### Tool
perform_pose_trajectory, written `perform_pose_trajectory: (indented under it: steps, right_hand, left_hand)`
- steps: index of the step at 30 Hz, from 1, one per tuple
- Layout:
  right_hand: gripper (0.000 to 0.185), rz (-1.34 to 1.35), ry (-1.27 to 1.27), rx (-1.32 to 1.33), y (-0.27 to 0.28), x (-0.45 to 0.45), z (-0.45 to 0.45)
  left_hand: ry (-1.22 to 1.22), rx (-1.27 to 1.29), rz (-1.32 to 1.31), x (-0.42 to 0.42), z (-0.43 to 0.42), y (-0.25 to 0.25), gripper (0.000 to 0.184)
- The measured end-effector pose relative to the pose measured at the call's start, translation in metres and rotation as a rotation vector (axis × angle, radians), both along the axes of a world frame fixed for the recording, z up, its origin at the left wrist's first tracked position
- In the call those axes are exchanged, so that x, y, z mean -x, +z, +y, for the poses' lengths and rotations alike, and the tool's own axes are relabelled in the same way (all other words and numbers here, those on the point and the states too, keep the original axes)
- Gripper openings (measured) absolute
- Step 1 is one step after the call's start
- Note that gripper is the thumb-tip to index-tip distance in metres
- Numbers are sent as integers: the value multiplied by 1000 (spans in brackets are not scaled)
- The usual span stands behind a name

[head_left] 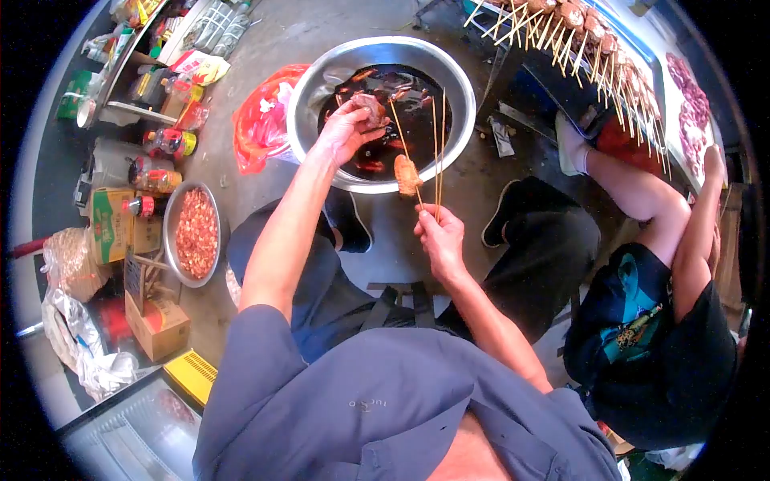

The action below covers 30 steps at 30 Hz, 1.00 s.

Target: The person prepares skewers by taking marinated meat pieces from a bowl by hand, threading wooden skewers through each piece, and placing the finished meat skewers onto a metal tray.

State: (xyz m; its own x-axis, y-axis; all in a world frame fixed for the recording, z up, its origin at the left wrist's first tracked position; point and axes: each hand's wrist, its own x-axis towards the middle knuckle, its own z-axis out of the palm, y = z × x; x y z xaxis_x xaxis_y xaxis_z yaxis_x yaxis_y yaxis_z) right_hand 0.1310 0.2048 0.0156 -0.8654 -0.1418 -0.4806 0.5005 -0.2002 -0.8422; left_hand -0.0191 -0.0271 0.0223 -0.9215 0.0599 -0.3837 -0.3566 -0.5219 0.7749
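Observation:
My left hand (343,138) is over a large metal basin (298,108), its fingers closed on a piece of raw meat (370,114). Dark liquid (385,148) with reddish pieces in it fills the basin's bottom. In front of the basin's near rim, my right hand (439,239) pinches the lower ends of thin wooden skewers (443,152), which point away from me. One skewer carries an orange-brown piece of meat (407,175) partway along it; the others in that hand look bare. The meat in my left hand is apart from the skewer tips.
Skewered meat (589,28) lies on a tray at upper right, sticks overhanging its edge. Beside it, a person (642,321) sits with one hand near raw meat (690,100). A bowl of reddish pieces (196,232), bottles (170,143) and boxes (156,325) stand at left. A red bag (255,120) touches the basin.

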Motion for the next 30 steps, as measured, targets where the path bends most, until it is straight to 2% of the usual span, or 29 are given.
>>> perform_pose_trajectory:
  steps: [10,14,16,19,24,26,27,29,30]
  right_hand:
    - [17,7,45,-32,0,-1,-1]
    - [18,9,58,-17,3,-2,-2]
    - [19,13,63,-18,3,-2,-1]
    - [20,17,76,-23,2,-2,-2]
    - [21,22,79,-39,1,-2,-2]
    - [21,23,76,-51,1,-2,-2]
    - [21,25,74,-62,2,-2,-2]
    - [21,19,69,-58,1,-2,-1]
    - [21,15,67,-53,1,-2,-1]
  left_hand:
    - [76,163,-28,1,2,-1,17]
    - [55,143,-1,6,-6,-9,22]
    - [-12,-151,-55,9,-11,-8,30]
    - [-59,-298,-26,7,-13,-4,36]
    - [6,-302,-39,8,-12,-17,33]
    - [162,105,-95,8,-7,-21,30]
    - [161,105,-95,9,-11,-27,30]
    - [43,639,-117,11,-19,-40,31]
    - [82,1006,-26,5,-10,-32,37]
